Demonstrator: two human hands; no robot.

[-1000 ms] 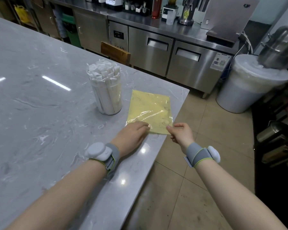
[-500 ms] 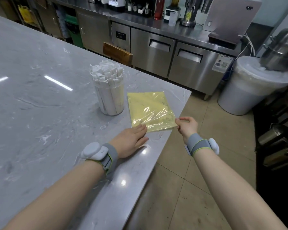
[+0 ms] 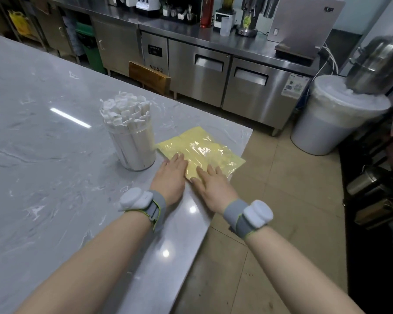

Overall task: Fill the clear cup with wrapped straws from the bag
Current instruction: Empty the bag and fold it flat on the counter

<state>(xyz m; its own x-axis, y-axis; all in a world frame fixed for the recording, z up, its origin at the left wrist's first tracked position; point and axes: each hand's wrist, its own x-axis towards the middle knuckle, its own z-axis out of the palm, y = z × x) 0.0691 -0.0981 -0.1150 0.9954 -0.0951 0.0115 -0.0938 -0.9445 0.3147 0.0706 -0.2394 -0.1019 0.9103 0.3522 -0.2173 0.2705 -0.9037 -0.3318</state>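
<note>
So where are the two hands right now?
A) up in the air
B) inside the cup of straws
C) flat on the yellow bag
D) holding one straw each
C: the left hand and the right hand both lie with straight fingers on the near end of the yellow bag, flat on the table beside the cup.

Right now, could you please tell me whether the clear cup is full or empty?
Full. Wrapped straws pack the cup from wall to wall, their ends bunched above its rim.
</note>
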